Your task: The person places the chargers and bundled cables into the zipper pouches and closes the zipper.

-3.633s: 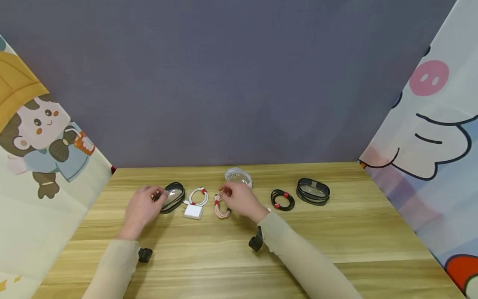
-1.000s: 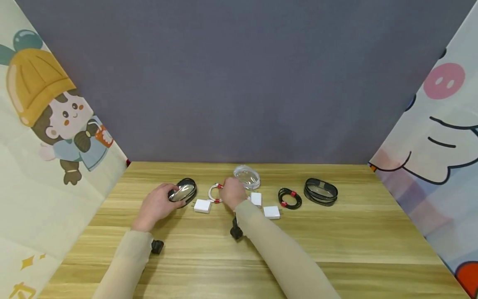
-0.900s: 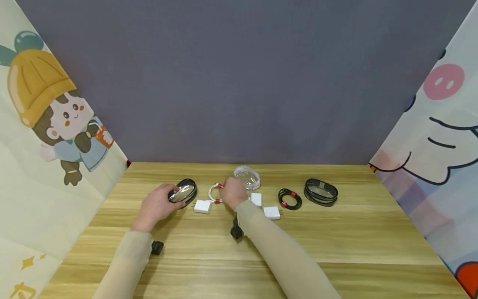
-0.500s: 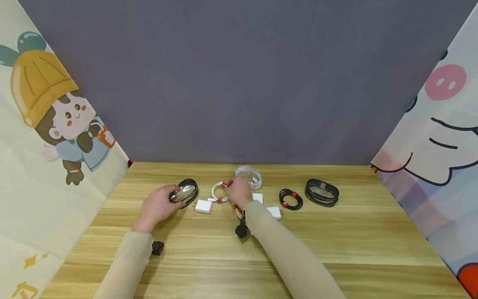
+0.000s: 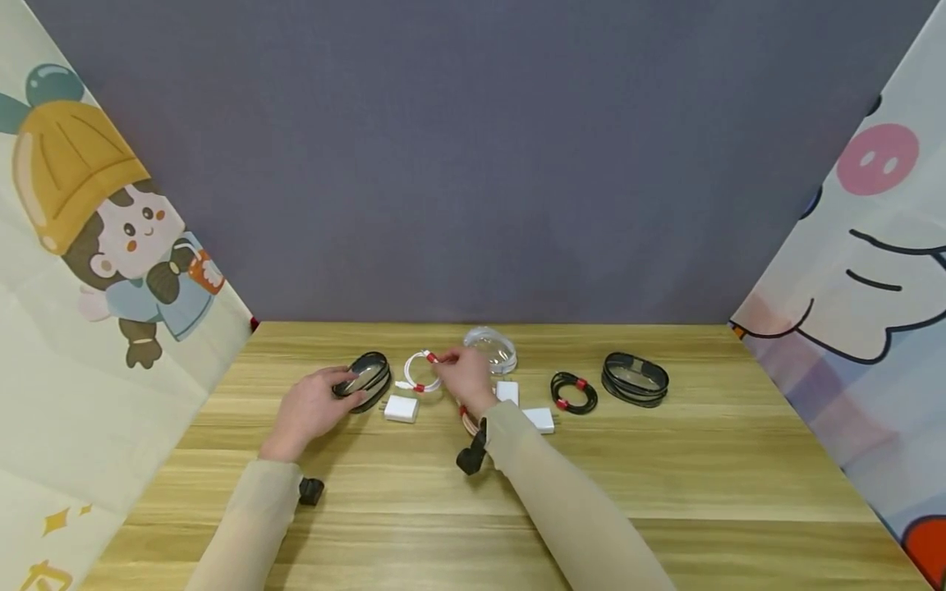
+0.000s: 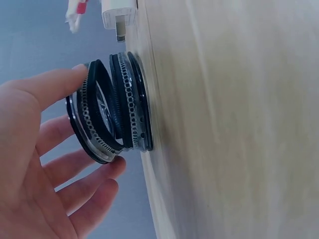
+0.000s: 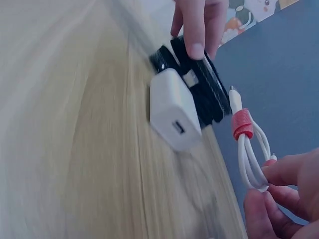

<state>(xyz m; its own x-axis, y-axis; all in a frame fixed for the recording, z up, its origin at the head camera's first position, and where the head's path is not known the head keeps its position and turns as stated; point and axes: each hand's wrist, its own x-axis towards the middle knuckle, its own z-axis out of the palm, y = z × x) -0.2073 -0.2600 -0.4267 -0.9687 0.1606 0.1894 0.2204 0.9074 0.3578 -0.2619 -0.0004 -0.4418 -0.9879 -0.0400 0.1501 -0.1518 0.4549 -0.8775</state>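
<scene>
Two things pinched. Our left hand has thumb and fingers round the black case, on the table at left. Our right hand pinches the white cable by one side of its coil, just off the surface, right of that case. We see a charger in front of it, two more chargers by our right sleeve, pink cable partly hidden, clear case behind. Black cable farther right.
</scene>
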